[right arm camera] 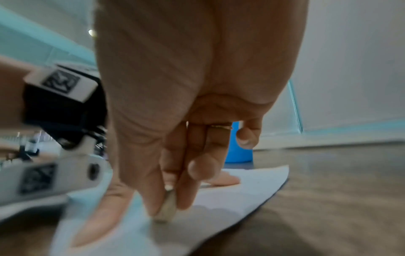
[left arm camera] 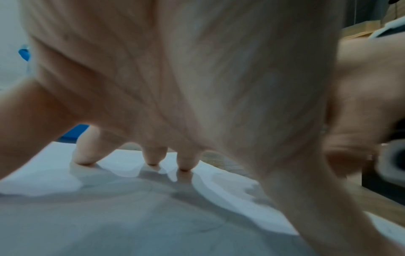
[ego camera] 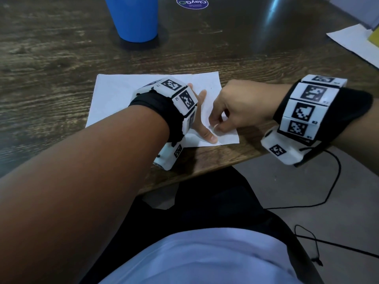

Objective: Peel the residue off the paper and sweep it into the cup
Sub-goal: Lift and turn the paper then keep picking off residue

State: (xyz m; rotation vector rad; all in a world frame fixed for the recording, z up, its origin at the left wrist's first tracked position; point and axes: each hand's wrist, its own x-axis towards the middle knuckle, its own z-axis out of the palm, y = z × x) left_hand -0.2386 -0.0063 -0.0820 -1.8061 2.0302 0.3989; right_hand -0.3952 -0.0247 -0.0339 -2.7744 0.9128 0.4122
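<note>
A dark wood-grain table (ego camera: 51, 64) carries a white paper (ego camera: 123, 95) near its front edge, a blue cup (ego camera: 135, 17) behind it. The left hand (ego camera: 202, 124) presses the sheet with spread fingers; the right hand (ego camera: 235, 109) pinches a small pale eraser-like piece (right arm camera: 167, 207) against it. A round sticker (ego camera: 192, 3) reads "ClayGo".

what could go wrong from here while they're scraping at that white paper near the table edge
1. The white paper sheet reaches the wooden table edge; hard scraping could tear or slide it, though the left hand presses it down.
2. The right hand pinches a small pale flat piece; loosened residue might fall off the edge.
3. The blue plastic cup stands far off, so sweeping could scatter bits.
</note>
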